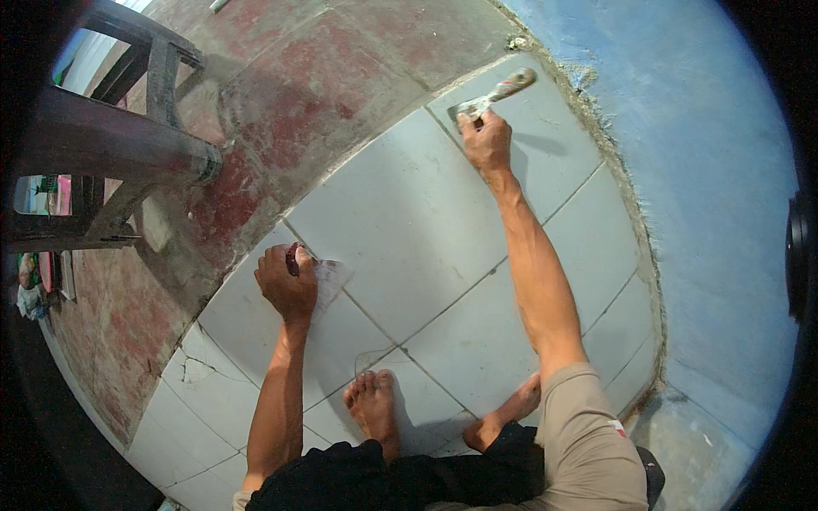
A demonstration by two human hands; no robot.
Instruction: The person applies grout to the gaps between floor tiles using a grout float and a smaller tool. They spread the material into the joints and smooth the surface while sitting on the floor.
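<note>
Clasping a dark-handled tool [294, 259], the left hand [284, 283] curls tightly, a pale blur just right of its fingers; farther right, the right hand [488, 143] pinches a scraper [504, 88], its handle slanting beyond the fingertips, over white tiles [409, 204]

The floor has two parts. One part is pale white tiles [383, 196], with thin dark lines between them. Near the left side, a tile has a crack [200, 366] with a little broken spot. The other part is old red and gray floor [281, 111], with worn patches. A dark furniture leg [128, 140] stands on it, and a small pale thing [218, 5] lies far off. Two bare feet, a left foot [371, 407] and a right foot [504, 416], are on the tiles.
</note>
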